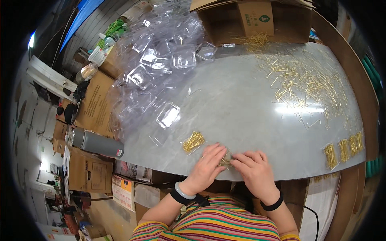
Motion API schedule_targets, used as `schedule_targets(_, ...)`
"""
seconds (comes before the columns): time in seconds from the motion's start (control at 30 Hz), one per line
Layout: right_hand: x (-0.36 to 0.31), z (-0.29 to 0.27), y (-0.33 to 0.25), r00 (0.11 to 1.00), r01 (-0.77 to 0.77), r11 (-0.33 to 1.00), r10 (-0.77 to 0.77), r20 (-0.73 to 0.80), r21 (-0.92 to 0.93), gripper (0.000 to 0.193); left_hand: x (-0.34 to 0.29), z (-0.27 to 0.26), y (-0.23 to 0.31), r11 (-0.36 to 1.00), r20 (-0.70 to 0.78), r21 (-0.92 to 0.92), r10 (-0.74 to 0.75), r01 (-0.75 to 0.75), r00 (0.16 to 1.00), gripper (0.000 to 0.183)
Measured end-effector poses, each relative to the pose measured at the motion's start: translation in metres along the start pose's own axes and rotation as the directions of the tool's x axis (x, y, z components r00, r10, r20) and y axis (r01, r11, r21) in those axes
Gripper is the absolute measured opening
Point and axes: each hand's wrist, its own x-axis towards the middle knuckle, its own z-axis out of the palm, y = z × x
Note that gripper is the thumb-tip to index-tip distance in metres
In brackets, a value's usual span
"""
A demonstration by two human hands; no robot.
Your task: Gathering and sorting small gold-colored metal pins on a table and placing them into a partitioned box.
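Between my two hands, at the near edge of the grey table (237, 108), is a small clear plastic case (226, 157) with thin gold-coloured wire hooks in it, partly covered by my fingers. My left hand (206, 165) grips its left side, fingers close together. On the right side, the bent fingers of my right hand (254, 172) close on it. Just beyond my left hand lies a clear case filled with gold wire hooks (194, 141). A large heap of empty clear plastic cases (161, 60) covers the table's left side. Loose gold wire hooks (309, 82) are scattered at the far right.
Several bundles of gold wire hooks (330, 156) stand in a row at the right near edge. An open cardboard box (219, 22) sits at the far side. A grey bottle (98, 143) lies at the left edge. A cardboard strip (354, 52) borders the right side.
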Motion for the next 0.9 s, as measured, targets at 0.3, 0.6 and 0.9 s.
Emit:
schedule_targets(0.3, -0.012, -0.001, 0.006, 0.992, -0.106, 0.973, 0.118, -0.047, 0.207, 0.03, 0.013, 0.007, 0.018, 0.99, -0.007, -0.139, -0.018, 0.017, 1.0, 0.077)
schedule_targets(0.6, -0.018, -0.006, -0.004, 0.99, -0.13, 0.968, 0.139, -0.027, 0.213, 0.049, 0.002, 0.023, 0.029, 0.991, -0.133, 0.062, -0.111, 0.12, 0.985, 0.064)
schedule_targets(0.9, -0.001, 0.007, -0.001, 0.996, -0.076, 0.955, 0.057, 0.074, 0.286, 0.058, -0.005, 0.005, 0.019, 0.978, -0.009, -0.194, -0.082, 0.079, 0.997, 0.069)
